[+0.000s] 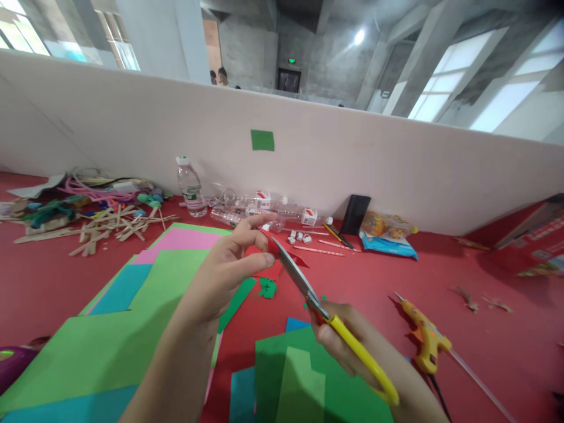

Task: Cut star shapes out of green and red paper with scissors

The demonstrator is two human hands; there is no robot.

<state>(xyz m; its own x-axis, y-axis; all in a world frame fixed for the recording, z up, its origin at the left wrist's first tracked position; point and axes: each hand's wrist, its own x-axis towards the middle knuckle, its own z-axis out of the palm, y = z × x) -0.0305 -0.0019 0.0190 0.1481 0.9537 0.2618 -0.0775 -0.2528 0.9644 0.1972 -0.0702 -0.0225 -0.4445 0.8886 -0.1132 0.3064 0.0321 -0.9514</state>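
Observation:
My left hand (240,252) pinches a small piece of red paper (272,245) between thumb and fingers, raised over the red table. My right hand (341,335) grips yellow-handled scissors (304,285), whose blades point up and to the left, with the tips at the red paper. Whether the blades are parted or closed on the paper I cannot tell. Below, partly behind the left hand, lie more red paper (268,270) and a small cut green piece (267,288). Green sheets (291,376) lie beneath my right hand.
Large light green sheets (101,346) cover the left side. A yellow glue gun (425,335) lies at right. Wooden sticks (127,223), a standing water bottle (191,188), lying bottles (304,214), a black phone-like slab (355,214) and a snack packet (388,244) line the white partition (132,129).

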